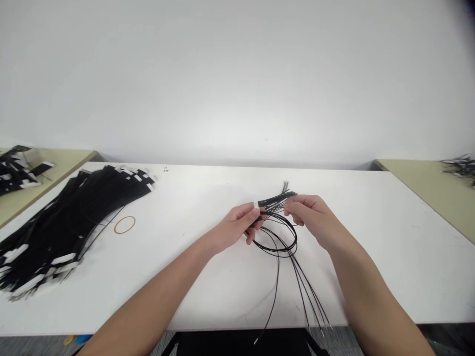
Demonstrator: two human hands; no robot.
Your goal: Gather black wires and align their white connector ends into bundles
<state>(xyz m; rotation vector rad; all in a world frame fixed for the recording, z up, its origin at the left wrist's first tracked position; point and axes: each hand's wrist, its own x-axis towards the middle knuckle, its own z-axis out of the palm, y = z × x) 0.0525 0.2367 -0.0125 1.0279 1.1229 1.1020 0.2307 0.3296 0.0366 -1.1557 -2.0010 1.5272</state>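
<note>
Coiled bundle of thin black wires (274, 200) held over white counter (193, 277). Left hand (242, 221): fingers grasping bundle by its white wrap (256, 203), presumably so loops stay together. Right hand (309, 213): fingers pinching the bundle's fanned strands, likely keeping them spread; exact strand indistinct.

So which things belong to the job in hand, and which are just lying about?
In hand:
Black wires, held by the left hand, right hand at them

Probably lying about:
Orange band
Big black pile, perhaps related
Far-left pile
Far-right pile
</note>
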